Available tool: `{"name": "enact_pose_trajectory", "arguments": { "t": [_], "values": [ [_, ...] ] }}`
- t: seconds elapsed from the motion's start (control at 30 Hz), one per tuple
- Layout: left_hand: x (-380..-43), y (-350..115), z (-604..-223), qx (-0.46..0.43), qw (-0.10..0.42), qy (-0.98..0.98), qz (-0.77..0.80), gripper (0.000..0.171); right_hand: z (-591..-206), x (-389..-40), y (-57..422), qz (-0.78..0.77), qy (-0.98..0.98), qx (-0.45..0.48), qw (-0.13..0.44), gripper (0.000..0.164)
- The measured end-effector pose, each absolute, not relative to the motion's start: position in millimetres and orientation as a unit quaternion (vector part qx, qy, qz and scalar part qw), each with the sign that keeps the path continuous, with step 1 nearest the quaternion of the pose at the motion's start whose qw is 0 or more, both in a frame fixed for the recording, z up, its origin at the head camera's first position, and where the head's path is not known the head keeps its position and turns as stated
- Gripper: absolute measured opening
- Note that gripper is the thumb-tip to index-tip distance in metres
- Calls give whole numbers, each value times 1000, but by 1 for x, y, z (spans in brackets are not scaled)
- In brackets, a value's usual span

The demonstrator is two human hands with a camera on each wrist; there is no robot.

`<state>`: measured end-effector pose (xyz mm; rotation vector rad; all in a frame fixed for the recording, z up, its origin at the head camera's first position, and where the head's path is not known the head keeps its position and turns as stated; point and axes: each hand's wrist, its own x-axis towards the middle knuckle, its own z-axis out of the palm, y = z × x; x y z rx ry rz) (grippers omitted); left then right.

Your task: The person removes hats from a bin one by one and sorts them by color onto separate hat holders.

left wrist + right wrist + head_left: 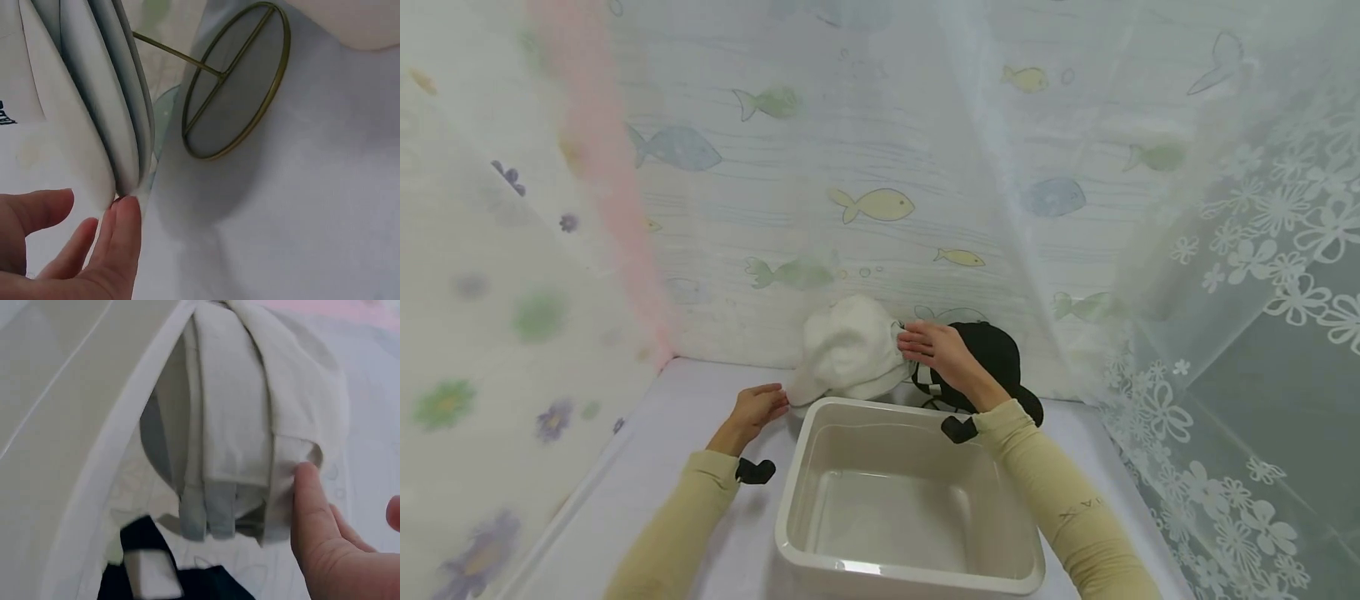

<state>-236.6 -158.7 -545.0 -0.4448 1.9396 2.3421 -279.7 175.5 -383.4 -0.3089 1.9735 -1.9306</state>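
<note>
Several white caps (853,346) sit nested together at the back of the table, their stacked brims (106,112) showing in the left wrist view. My left hand (758,410) touches the brim tips with its fingertips, the thumb held apart. On the other side, the extended fingers of my right hand (936,350) touch the caps near their back straps (234,506). Beside that hand stands a black cap (992,358), partly hidden by my forearm. A brass wire stand (277,81) with an oval ring shows past the brims; where its stalk ends is hidden.
A beige plastic basin (887,517) stands in front of the caps, between my forearms, with nothing visible inside. White cloth covers the table (625,492). Sheer printed curtains (880,150) hang behind and at both sides.
</note>
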Motion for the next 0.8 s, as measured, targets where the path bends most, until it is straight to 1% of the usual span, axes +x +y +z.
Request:
{"name": "enact_pose_trajectory", "arguments": {
  "t": [0.13,0.2,0.27,0.37,0.47,0.57,0.67,0.8],
  "values": [
    [-238,-158,-544,-159,3,620,768,49,-384,-289,169,-684,693,-88,207,49],
    [-238,-158,-542,-162,-5,610,776,49,-382,-293,167,-677,697,-87,220,50],
    [-239,-160,-540,-159,-1,591,791,50,-380,-296,165,-672,699,-83,232,50],
    [-239,-163,-534,-152,18,551,820,50,-380,-300,164,-667,701,-77,238,49],
    [-239,-167,-529,-146,38,508,848,50,-380,-303,162,-669,702,-64,238,48],
    [-240,-169,-526,-138,47,491,859,51,-380,-306,161,-665,707,-55,233,47],
    [-242,-170,-526,-121,45,510,850,57,-379,-308,161,-659,715,-47,227,46],
    [-246,-171,-528,-115,21,549,827,60,-380,-310,162,-649,728,-30,220,43]
  ]
}}
